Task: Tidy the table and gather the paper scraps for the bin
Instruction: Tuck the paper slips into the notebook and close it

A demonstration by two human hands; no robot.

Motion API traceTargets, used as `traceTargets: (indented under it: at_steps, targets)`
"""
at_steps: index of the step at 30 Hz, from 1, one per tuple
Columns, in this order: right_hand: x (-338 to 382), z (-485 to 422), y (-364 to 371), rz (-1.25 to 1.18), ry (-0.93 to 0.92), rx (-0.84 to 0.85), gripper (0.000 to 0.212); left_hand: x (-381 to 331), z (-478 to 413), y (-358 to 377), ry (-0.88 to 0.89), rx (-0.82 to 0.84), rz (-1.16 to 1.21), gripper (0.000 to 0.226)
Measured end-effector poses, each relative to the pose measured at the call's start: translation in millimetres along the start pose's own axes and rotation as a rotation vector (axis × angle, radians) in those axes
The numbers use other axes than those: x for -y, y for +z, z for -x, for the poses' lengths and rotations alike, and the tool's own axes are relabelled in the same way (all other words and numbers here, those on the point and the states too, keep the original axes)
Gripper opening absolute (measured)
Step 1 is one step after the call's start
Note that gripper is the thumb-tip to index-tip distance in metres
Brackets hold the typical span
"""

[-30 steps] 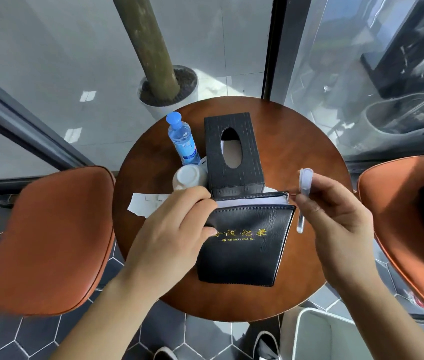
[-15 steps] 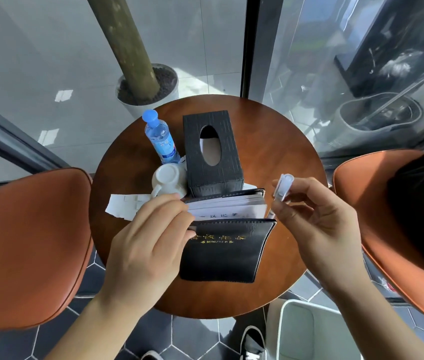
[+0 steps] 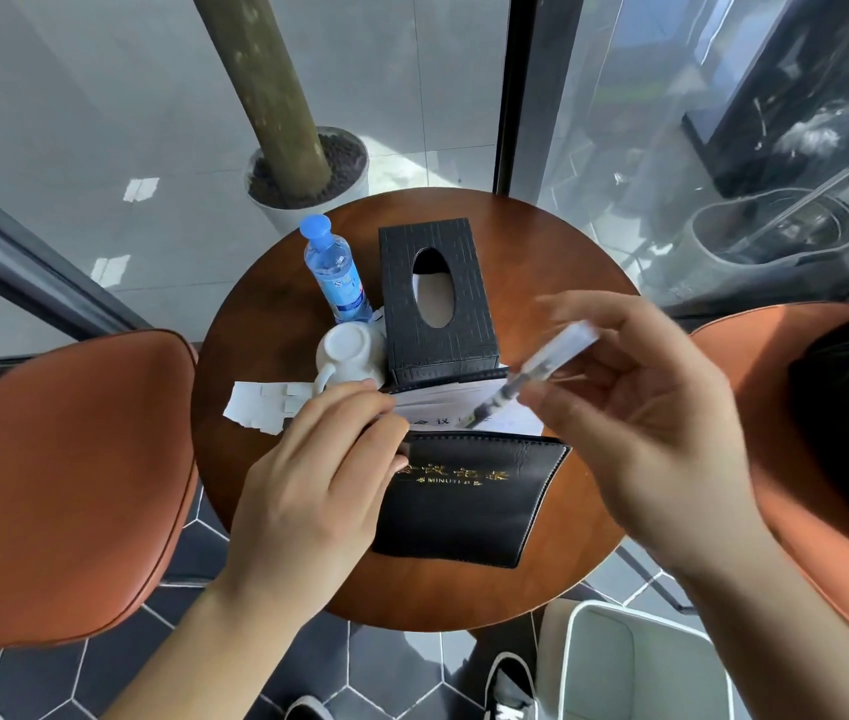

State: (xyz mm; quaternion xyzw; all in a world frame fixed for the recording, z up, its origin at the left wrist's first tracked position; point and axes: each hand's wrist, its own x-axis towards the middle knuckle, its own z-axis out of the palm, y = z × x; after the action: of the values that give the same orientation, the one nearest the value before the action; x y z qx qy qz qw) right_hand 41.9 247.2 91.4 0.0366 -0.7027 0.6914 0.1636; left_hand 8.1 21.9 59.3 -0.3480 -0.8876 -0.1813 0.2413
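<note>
1. Far left, the white strip of paper scraps (image 3: 270, 411) lies flat on the round brown wooden desk (image 3: 557, 241), one end near the desk's left edge. A careless sweep could push it off onto the tiled floor.
2. Your left hand (image 3: 318, 491) is closed in a pinch on the cover edge of the black leather notebook with gold lettering (image 3: 469, 496), holding it open over white pages. Let go suddenly and the cover may drop shut.
3. Just beyond that hand, the white ceramic cup (image 3: 347, 350) lies tipped on its side, touching the black textured tissue box (image 3: 435, 298), with the clear plastic water bottle with a blue cap (image 3: 334, 270) right behind. Reaching for the scraps, your knuckles could nudge the cup so it rolls, or topple the bottle.
4. Your right hand (image 3: 645, 423) grips a translucent pen (image 3: 541, 371), blurred, its tip over the open pages; a stray mark is the risk.
5. Open room: bare desk to the right of the tissue box and along the near rim.
6. The white plastic bin (image 3: 645, 667) stands on the floor at lower right, below the desk's edge; carry the scraps there clear of the orange chair (image 3: 827, 537).
</note>
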Motion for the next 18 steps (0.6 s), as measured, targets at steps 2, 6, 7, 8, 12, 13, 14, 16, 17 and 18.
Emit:
traceTargets:
  at_steps: [2,6,7,8,12,13,14,16,17,18]
  targets:
    - [0.2,0.5,6.7,0.150,-0.064,0.098,0.049,-0.9,1.6,0.1,-0.007,0.000,-0.001,0.009]
    - [2.6,-0.2,12.5,0.395,-0.104,0.122,0.039,-3.2,4.7,0.5,-0.038,0.009,0.016,0.014]
    - [3.9,-1.0,13.9,0.453,-0.092,0.126,0.034,-4.3,5.2,0.2,-0.050,0.006,0.021,0.014]
    - [5.4,-1.6,15.1,0.523,-0.081,0.134,0.029,-6.0,5.6,0.0,-0.067,0.003,0.031,0.015]
    - [8.7,-1.3,15.3,0.668,-0.087,0.135,0.023,-11.5,8.6,-1.6,-0.190,-0.019,0.132,0.020]
    - [9.8,-1.2,15.0,0.668,-0.085,0.119,0.024,-11.6,9.6,-2.4,-0.213,-0.020,0.158,0.022]
    - [10.9,-1.4,15.7,0.668,-0.075,0.111,0.024,-11.1,10.6,-3.2,-0.223,-0.021,0.173,0.023]
    - [13.4,-3.2,19.9,0.668,-0.055,0.127,0.025,-10.0,11.5,-4.1,-0.210,-0.020,0.163,0.024]
    - [14.5,-4.3,23.4,0.670,-0.051,0.141,0.025,-10.2,11.3,-4.0,-0.200,-0.018,0.150,0.023]
    - [15.6,-5.2,27.2,0.675,-0.054,0.151,0.025,-10.9,10.9,-3.9,-0.194,-0.015,0.137,0.023]
